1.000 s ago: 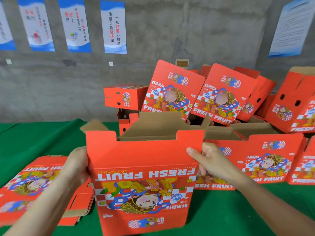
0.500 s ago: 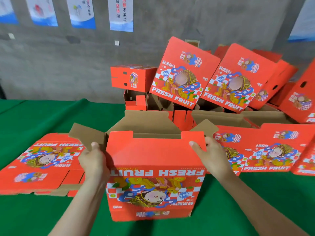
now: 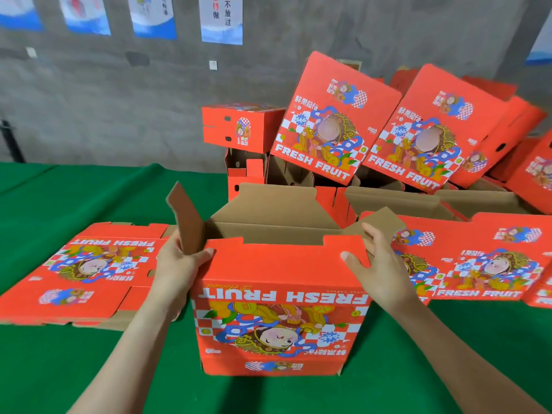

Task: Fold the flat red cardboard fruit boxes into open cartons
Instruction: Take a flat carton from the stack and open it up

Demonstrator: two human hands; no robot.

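The red carton [image 3: 280, 294] stands upright on the green worktop [image 3: 59, 369] in the lower middle of the frame. Its top is open and its printed front panel faces the camera upside down.

Both forearms reach in from the bottom edge. The left hand [image 3: 176, 264] grips the carton's upper left corner: the thumb lies on the front panel and the fingers wrap behind the base of the left side flap [image 3: 186, 222], which stands nearly upright with its brown inside showing. The right hand [image 3: 379, 264] holds the upper right corner, thumb on the front panel and fingers curled over the right side flap [image 3: 379, 222], which tilts outward.

A stack of flat boxes [image 3: 89, 270] lies on the worktop at left of the frame. Folded cartons [image 3: 328, 121] are heaped at upper right against the grey wall.
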